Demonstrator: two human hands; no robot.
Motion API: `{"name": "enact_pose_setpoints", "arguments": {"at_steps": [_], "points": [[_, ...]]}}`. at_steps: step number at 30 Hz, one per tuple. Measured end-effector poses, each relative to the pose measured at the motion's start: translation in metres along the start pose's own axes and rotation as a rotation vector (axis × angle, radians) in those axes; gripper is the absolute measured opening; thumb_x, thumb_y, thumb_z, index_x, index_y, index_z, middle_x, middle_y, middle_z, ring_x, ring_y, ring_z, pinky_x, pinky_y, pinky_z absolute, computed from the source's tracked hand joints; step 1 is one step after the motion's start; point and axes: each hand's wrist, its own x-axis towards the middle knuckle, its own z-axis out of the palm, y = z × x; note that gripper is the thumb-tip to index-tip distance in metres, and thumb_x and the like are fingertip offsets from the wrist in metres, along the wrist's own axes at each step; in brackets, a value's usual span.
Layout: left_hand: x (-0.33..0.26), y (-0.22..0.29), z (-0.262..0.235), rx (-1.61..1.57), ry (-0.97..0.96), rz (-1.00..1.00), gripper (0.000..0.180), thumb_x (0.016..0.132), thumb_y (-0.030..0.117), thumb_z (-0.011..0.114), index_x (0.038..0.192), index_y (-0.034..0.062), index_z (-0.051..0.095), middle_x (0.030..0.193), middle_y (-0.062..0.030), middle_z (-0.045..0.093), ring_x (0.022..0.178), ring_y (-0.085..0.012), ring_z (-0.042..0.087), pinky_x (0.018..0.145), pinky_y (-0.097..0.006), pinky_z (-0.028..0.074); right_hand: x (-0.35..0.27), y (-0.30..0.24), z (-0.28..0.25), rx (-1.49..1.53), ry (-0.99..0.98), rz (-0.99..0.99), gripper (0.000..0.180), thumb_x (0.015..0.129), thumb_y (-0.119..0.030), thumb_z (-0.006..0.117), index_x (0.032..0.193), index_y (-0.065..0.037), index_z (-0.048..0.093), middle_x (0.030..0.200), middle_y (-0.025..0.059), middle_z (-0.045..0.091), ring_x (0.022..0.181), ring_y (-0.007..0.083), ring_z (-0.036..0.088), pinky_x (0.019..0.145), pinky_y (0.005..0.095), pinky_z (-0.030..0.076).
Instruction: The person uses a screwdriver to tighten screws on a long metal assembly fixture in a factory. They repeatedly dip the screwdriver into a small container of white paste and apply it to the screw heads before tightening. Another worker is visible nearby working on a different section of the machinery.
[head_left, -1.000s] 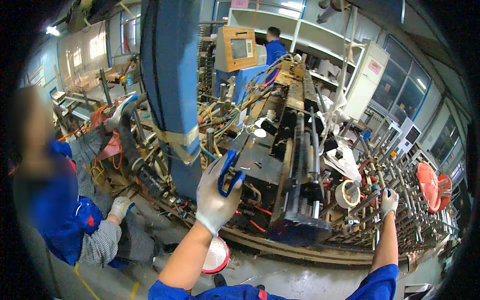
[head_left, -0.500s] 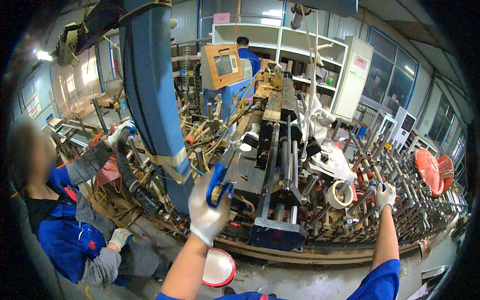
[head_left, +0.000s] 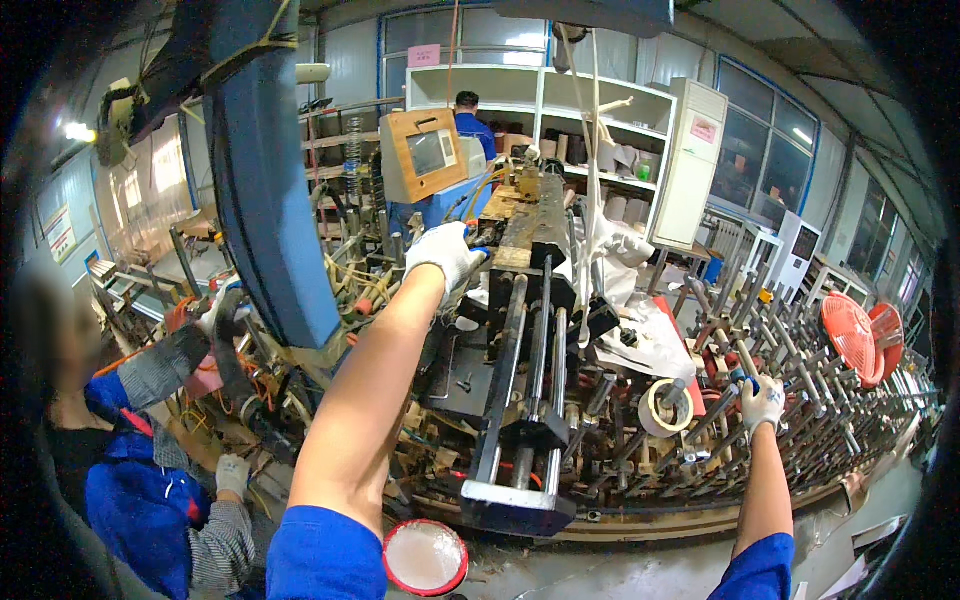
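My left hand [head_left: 445, 254], in a white glove with blue fingertips, reaches far forward over the machine, close to the left side of a long metal slide assembly [head_left: 535, 250]. Its fingers point away and are mostly hidden behind the back of the hand, so I cannot make out what they touch. My right hand [head_left: 763, 404], gloved alike, is closed around a metal rod [head_left: 746, 360] in the dense rack of upright rods at the right. A roll of cream tape [head_left: 665, 408] hangs on a rod between the slide assembly and my right hand.
A blue post [head_left: 268, 190] rises at left, with a co-worker's blue jacket [head_left: 135, 510] beyond it. A control box with a screen [head_left: 425, 155] stands farther back. A red-rimmed bucket [head_left: 426, 558] sits on the floor. Red plastic fan-shaped pieces [head_left: 852, 335] lie at right.
My left hand has gone from near the slide's front end, fingers up, to farther forward beside its back part. My right hand stays at the rods. The co-worker's lower hand has shifted.
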Motion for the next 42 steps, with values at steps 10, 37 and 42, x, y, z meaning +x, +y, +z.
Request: {"name": "enact_pose_setpoints", "arguments": {"at_steps": [10, 37, 42], "points": [[0.011, -0.022, 0.014, -0.478, 0.213, -0.130, 0.042, 0.083, 0.044, 0.074, 0.104, 0.0074, 0.076, 0.105, -0.0201, 0.074, 0.101, -0.0379, 0.070, 0.089, -0.044, 0.054, -0.002, -0.010, -0.003, -0.086, -0.025, -0.055, 0.031, 0.092, -0.034, 0.060, 0.095, -0.005, 0.071, 0.097, 0.0152, 0.069, 0.099, 0.0371, 0.060, 0.090, 0.0492, 0.047], [-0.224, 0.016, 0.031, -0.008, 0.307, 0.086, 0.028, 0.074, 0.034, 0.083, 0.079, 0.0073, 0.075, 0.119, -0.0185, 0.065, 0.126, -0.0444, 0.052, 0.105, -0.054, 0.041, 0.006, 0.004, -0.002, -0.070, -0.084, -0.067, 0.036, 0.096, -0.036, 0.059, 0.091, -0.001, 0.067, 0.098, 0.0197, 0.068, 0.100, 0.0408, 0.058, 0.091, 0.0498, 0.045], [-0.224, 0.014, 0.029, -0.011, 0.326, 0.095, 0.018, 0.078, 0.024, 0.079, 0.080, 0.0070, 0.075, 0.118, -0.0164, 0.067, 0.127, -0.0445, 0.052, 0.105, -0.054, 0.041, 0.004, 0.000, -0.003, -0.082, -0.063, -0.081, 0.031, 0.094, -0.033, 0.060, 0.095, -0.004, 0.071, 0.098, 0.0172, 0.070, 0.100, 0.0393, 0.059, 0.090, 0.0483, 0.048]]}}
